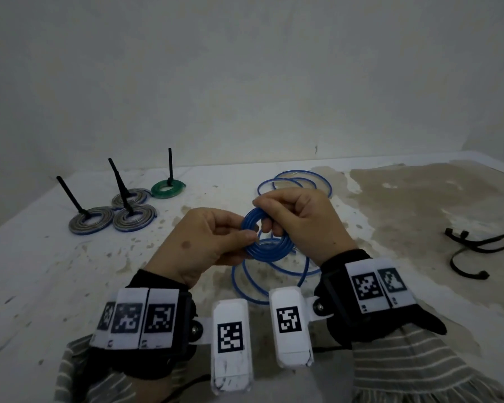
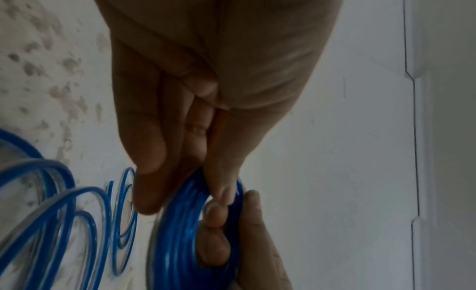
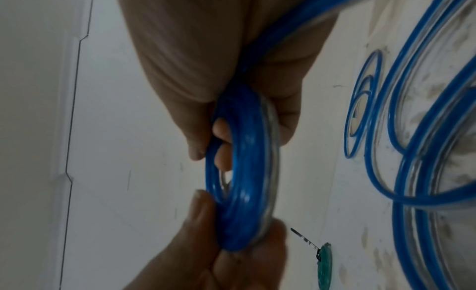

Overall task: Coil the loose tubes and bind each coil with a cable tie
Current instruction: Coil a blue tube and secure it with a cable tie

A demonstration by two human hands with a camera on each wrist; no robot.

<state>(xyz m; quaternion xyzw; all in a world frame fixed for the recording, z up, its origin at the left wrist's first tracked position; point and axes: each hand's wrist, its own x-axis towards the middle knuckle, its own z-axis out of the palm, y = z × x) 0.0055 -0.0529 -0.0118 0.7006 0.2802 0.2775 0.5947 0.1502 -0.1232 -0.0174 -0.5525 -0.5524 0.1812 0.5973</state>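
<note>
Blue tube coil (image 1: 266, 238) held above bench (image 1: 70, 266) betw. both hands, L hand (image 1: 204, 242) pinching near rim to lock turns, R hand (image 1: 300, 219) fingers hooked thru centre, apparently feeding slack from loose loops (image 1: 294, 181) behind; cable ties (image 1: 477, 248) lie unused to right, so coil judged unbound.

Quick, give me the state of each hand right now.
Left hand: closed, pinching the blue tube coil.
Right hand: closed, fingers hooked through the same coil.
</note>
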